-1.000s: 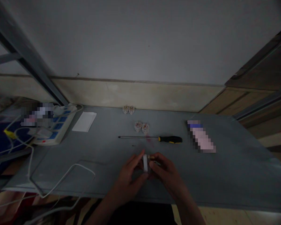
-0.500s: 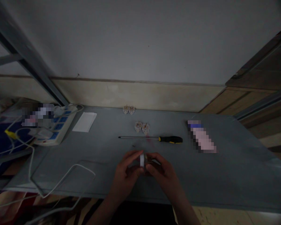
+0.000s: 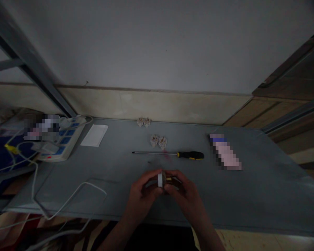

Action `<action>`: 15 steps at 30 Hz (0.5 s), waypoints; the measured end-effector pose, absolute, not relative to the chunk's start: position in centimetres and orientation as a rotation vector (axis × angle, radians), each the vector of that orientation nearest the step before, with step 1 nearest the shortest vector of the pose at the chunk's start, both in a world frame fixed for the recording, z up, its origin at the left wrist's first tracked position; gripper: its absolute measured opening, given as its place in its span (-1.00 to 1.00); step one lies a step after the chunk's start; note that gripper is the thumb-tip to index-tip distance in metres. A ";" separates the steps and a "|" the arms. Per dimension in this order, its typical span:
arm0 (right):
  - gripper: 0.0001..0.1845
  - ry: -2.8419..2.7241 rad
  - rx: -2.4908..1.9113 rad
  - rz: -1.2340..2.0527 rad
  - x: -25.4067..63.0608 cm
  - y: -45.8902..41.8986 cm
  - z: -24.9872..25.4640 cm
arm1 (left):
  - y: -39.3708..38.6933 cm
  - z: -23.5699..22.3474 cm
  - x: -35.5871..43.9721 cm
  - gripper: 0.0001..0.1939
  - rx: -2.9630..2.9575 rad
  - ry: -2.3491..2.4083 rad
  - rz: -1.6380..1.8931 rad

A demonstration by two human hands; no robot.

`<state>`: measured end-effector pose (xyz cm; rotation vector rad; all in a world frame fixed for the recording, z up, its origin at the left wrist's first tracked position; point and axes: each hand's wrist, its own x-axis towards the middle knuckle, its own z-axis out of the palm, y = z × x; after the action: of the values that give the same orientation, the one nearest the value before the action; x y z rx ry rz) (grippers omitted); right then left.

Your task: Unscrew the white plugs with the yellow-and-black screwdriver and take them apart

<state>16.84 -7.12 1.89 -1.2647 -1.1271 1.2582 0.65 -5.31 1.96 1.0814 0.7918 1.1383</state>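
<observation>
Both my hands meet over the near middle of the grey table (image 3: 251, 195). My left hand (image 3: 141, 195) and my right hand (image 3: 184, 193) pinch a small white plug-like part (image 3: 160, 179) with a brass-coloured bit on its right side. The fingers of both hands are curled round it. A screwdriver (image 3: 172, 154) with a black and yellow handle lies just beyond my hands, its shaft to the left. Two pairs of small pale plug parts, one pair (image 3: 158, 141) beyond the screwdriver and another pair (image 3: 143, 121) at the table's far edge, lie apart from my hands.
A white power strip (image 3: 65, 139) with blue sockets sits at the far left, and white cables (image 3: 68, 198) trail over the near left edge. A white paper (image 3: 94, 135) lies beside it. A pinkish blurred object (image 3: 225, 153) lies at the right. A wall rises behind.
My hands have closed in tighter round the white part and turned it a little; they have shifted slightly. Nothing else on the table has moved.
</observation>
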 end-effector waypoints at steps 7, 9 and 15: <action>-0.67 -1.146 -1.280 1.232 16.6 -7.1 1.9 | -5.3 2.1 0.6 -0.62 1.050 0.834 1.147; -0.68 -1.162 -1.291 1.216 16.6 -7.2 2.1 | -5.3 2.0 0.7 -0.62 1.051 0.859 1.158; -0.73 -1.201 -1.313 1.107 16.1 -7.4 2.7 | -5.6 1.7 0.9 -0.63 1.039 0.918 1.176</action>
<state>16.06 -7.36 2.69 -1.3132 -1.2014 1.1070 0.87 -5.59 1.71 1.0392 0.9183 1.1765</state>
